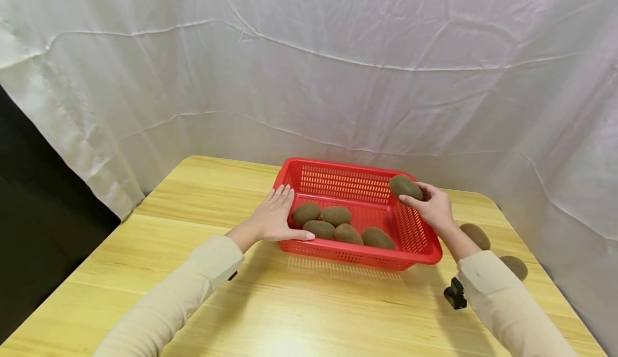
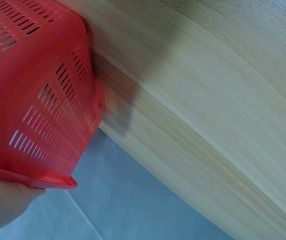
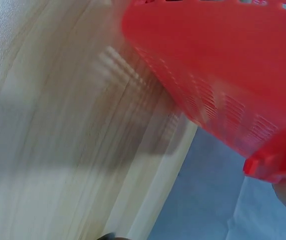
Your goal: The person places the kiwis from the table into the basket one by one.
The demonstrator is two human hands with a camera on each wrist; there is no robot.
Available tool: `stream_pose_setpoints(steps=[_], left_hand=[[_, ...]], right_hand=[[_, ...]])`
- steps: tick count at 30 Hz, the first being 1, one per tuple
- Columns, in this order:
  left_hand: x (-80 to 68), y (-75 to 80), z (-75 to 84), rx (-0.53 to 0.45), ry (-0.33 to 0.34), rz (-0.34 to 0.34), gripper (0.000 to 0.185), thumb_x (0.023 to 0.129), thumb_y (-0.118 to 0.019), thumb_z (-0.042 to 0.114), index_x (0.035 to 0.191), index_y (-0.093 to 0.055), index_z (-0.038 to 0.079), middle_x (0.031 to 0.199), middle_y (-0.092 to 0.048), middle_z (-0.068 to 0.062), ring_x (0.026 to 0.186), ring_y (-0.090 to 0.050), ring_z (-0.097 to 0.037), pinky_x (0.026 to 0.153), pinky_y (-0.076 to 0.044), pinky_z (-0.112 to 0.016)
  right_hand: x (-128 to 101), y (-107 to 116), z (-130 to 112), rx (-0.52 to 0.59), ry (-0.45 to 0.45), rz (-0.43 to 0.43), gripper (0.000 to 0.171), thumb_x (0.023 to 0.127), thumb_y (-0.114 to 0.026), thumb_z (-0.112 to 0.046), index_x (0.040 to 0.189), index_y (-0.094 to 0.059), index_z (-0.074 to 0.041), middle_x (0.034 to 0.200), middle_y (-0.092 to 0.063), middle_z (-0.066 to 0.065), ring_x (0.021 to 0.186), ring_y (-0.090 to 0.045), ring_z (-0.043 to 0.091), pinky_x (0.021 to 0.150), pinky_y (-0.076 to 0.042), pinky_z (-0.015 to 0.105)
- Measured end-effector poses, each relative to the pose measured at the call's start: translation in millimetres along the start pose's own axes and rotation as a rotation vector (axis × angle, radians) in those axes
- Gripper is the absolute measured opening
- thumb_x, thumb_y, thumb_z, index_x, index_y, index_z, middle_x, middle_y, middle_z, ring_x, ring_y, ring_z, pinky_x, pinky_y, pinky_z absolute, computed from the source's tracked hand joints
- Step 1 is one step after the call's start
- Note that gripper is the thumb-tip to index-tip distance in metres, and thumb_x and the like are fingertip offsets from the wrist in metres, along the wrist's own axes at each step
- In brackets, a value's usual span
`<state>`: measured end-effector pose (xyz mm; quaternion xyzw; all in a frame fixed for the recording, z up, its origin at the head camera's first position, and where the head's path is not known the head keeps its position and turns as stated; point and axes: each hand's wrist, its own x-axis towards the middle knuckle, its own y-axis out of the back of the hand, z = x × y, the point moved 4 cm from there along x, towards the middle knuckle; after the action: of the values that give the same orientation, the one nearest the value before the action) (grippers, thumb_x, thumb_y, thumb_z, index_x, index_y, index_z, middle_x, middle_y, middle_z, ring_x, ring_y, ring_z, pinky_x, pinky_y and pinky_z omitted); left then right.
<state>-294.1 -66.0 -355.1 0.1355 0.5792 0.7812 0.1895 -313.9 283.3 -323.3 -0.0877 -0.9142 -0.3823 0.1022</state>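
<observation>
The right hand point(image 1: 434, 207) holds a brown kiwi point(image 1: 405, 186) with the fingers curled around it, just above the far right corner of the red plastic basket point(image 1: 415, 233); the kiwi is in the air over the rim and it does not touch the other fruits; the left hand point(image 1: 272, 218) lies on the left side of the basket with the fingers straight and close together, the thumb stretched along the front rim, so it presses the basket and grips nothing; in the left wrist view only a small part of this hand point(image 2: 3, 205) shows, under the basket rim point(image 2: 28, 177); inside the basket five kiwis point(image 1: 340, 227) lie close together on the bottom, near the front wall; the basket stands on a light wooden table point(image 1: 289, 303); two more kiwis point(image 1: 475, 235) lie on the table to the right of the basket, partly hidden behind the right forearm; a small black object point(image 1: 455, 294) is under the right sleeve; a white cloth point(image 1: 338, 67) hangs behind the table.
</observation>
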Motion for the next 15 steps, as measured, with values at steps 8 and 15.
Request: stream_pose_setpoints(steps=[8, 15], left_hand=[[-1.3, 0.2, 0.0, -0.007, 0.003, 0.001, 0.118, 0.071, -0.050, 0.078, 0.148, -0.006, -0.001, 0.156, -0.001, -0.018, 0.145, 0.001, -0.032, 0.118, -0.003, -0.044], [-1.1, 0.7, 0.8, -0.010, -0.001, -0.001, 0.119, 0.070, -0.049, 0.080, 0.148, -0.007, 0.000, 0.156, 0.000, -0.018, 0.145, 0.001, -0.032, 0.118, -0.004, -0.044]], right_hand=[[0.1, -7.7, -0.4, 0.016, 0.000, -0.032, 0.059, 0.084, -0.068, -0.032, 0.128, -0.051, 0.004, 0.122, -0.056, 0.028, 0.105, -0.056, 0.035, 0.083, -0.048, 0.035], [-0.9, -10.7, -0.4, 0.021, -0.007, -0.048, 0.059, 0.085, -0.067, -0.032, 0.129, -0.049, 0.004, 0.125, -0.054, 0.028, 0.108, -0.054, 0.037, 0.091, -0.046, 0.047]])
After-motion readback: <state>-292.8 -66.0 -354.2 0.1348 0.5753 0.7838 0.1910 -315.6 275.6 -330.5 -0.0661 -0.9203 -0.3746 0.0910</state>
